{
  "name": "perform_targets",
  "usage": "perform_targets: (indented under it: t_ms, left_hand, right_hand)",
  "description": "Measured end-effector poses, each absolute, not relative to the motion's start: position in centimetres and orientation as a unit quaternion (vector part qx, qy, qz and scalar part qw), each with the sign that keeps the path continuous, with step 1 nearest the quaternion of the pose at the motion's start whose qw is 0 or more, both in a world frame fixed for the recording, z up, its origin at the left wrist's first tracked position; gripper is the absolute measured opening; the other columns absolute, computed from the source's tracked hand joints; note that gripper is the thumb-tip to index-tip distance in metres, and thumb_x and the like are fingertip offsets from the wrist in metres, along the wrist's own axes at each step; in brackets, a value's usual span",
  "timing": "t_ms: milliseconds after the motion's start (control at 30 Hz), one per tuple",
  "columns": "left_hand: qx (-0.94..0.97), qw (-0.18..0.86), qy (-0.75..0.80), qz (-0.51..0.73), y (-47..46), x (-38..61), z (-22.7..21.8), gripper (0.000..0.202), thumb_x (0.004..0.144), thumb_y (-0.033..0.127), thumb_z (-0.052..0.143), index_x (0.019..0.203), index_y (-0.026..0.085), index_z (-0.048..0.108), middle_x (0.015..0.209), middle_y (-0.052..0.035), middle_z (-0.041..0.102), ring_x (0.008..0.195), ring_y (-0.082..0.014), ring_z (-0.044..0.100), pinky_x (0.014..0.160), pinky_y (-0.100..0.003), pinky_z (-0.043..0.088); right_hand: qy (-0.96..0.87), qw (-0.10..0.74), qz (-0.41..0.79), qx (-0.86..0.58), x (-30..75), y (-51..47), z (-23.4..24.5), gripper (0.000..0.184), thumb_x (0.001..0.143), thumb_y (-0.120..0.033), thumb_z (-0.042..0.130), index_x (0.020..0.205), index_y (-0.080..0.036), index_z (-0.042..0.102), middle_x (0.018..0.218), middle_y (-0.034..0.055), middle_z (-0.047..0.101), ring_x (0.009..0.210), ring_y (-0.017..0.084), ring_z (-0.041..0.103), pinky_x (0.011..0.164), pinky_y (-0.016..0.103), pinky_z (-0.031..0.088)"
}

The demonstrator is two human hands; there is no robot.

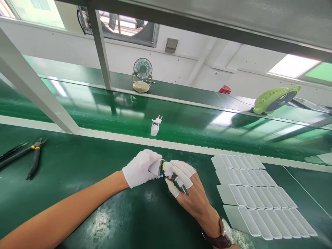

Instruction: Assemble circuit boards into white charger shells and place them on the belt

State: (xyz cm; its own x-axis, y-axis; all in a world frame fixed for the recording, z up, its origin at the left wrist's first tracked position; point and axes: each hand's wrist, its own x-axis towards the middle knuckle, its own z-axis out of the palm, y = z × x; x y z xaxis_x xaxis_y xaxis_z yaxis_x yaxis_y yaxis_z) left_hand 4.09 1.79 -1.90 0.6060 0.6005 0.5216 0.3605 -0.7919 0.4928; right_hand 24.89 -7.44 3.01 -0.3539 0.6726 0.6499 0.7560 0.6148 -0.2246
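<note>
Near the middle of the surface (77, 152), your left hand (144, 168) grips the white casing (155, 168) while your right hand (190, 193) pinches the circuit board (162, 168). Board's exposed, so I'd say it's not closed up yet; the far charger (155, 128) looks unclosed too.

Site is identified as an electronics assembly workshop. A green bench (85, 155) is bordered by a glossy belt-like strip (186, 121), on which a white plug unit (155, 128) is set. Pliers (37, 152) and rows of white pieces (264, 197) are laid out; a small device (163, 168), circuitry exposed, is held by the gloved left hand (142, 168) and finger-cotted right hand (193, 197).
</note>
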Motion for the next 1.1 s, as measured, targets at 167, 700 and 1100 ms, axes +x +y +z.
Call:
perform_targets:
  t_ms: [167,700,1100]
  left_hand:
    - [0.884,0.187,0.291,0.315,1.6,4.2,-1.0,0.052,0.070,0.026,0.081,0.116,0.017,0.061,0.106,-0.0118,0.071,0.095,-0.0283,0.067,0.084,-0.044,0.055]
    - [0.886,0.203,0.298,0.293,1.6,4.5,-0.2,0.044,0.070,0.024,0.079,0.111,0.020,0.064,0.101,-0.0093,0.071,0.091,-0.0280,0.067,0.080,-0.042,0.055]
    - [0.886,0.171,0.271,0.335,1.6,4.2,-1.0,0.048,0.074,0.024,0.077,0.118,0.021,0.057,0.110,-0.0103,0.070,0.099,-0.0284,0.065,0.088,-0.046,0.053]
  right_hand:
    - [-0.820,0.369,-0.052,-0.435,24.8,-7.4,3.1,0.061,0.092,-0.010,0.064,0.147,-0.022,0.043,0.128,0.0137,0.066,0.122,0.028,0.063,0.106,0.053,0.054]
    - [-0.810,0.355,-0.073,-0.461,24.6,-7.4,2.6,0.065,0.092,-0.013,0.064,0.151,-0.023,0.039,0.123,0.0132,0.067,0.117,0.030,0.064,0.099,0.054,0.057]
    - [-0.810,0.350,-0.075,-0.465,24.6,-7.4,2.5,0.064,0.091,-0.012,0.065,0.150,-0.019,0.040,0.122,0.0147,0.066,0.118,0.031,0.062,0.098,0.054,0.057]
